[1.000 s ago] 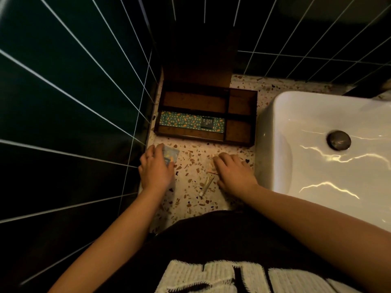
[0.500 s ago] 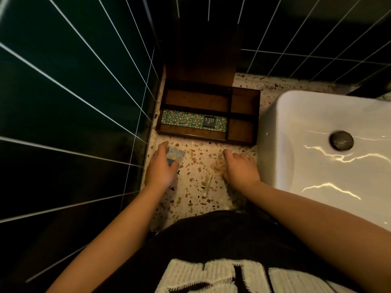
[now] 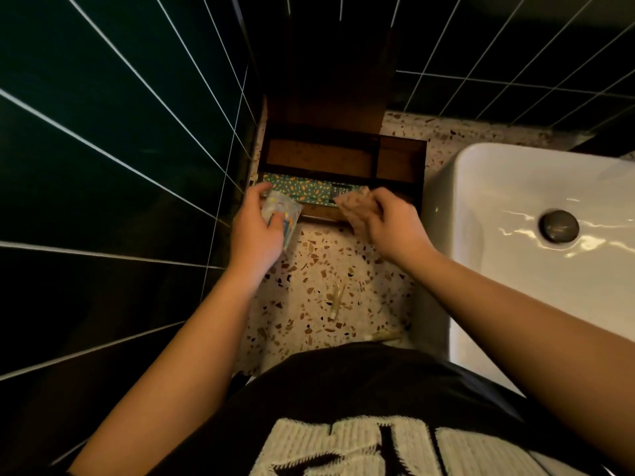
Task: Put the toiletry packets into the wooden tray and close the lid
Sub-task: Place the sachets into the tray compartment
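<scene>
Wooden tray [image 3: 400, 163] with dark dividers, standing on the terrazzo counter [image 3: 326, 269] in the corner against the green tiled wall [image 3: 120, 132]; its lid [image 3: 330, 80] stands raised at the back. A long green patterned packet [image 3: 299, 188] lies in the front left compartment; the rear compartments show bare wood. Left hand [image 3: 254, 235], fingers closed around a clear packet [image 3: 280, 211] with coloured contents, held just over the tray's front left edge. Right hand [image 3: 388, 225], fingers pinched on a pale brownish packet [image 3: 354, 204], held over the tray's front edge beside the green packet; whether either held packet touches the tray cannot be told. A thin stick-like packet [image 3: 337, 298] lies on the counter nearer the person, well apart from the tray. White sink [image 3: 515, 269] with a dark round drain plug [image 3: 559, 225] stands just right of the tray.
</scene>
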